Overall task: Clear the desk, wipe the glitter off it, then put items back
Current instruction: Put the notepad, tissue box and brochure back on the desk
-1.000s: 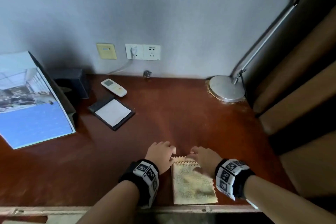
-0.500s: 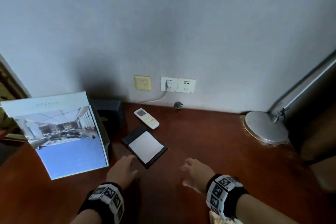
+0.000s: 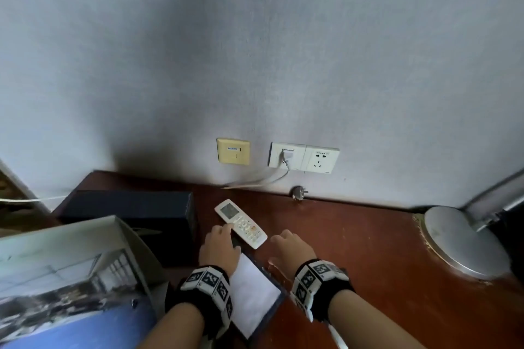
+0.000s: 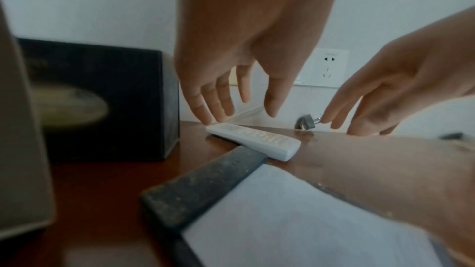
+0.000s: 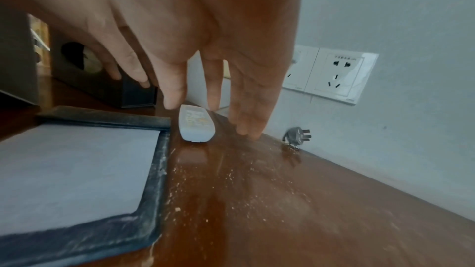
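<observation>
1. Remote control [image 3: 241, 223], white and slim, lies flat on the desk [image 3: 354, 235] near the wall, set on a slant with its near end just beside the corner of the notepad holder [image 3: 255, 295].

2. Left hand [image 3: 219, 249] is spread wide with straight fingers; its fingertips [image 4: 205, 117] reach the remote's left edge and seem to touch it, though nothing is gripped.

3. Right hand [image 3: 292, 248] is likewise spread and holds nothing; its fingertips [image 5: 248, 129] come down to the wood just right of the remote.

4. Handling, as I judge it: the remote is light, rigid plastic with a smooth shell, so it may slide on the glossy wood. A pinch across its long sides, mid-body, should lift it without pressing the buttons.

5. The notepad holder is flat, dark-framed and holds a white sheet; glitter dusts its frame, so tilting it could shed specks.

6. Glitter [image 5: 231, 174] lies scattered on the wood right of the holder.

7. Tight on the left: a dark tissue box [image 3: 136, 215] stands near the remote, with a standing printed board [image 3: 65, 272] in front of it.

8. Behind are the wall, an unplugged plug [image 3: 297, 193] and sockets [image 3: 303, 157]; rightward the wood lies open as far as the lamp base [image 3: 462, 241].
</observation>
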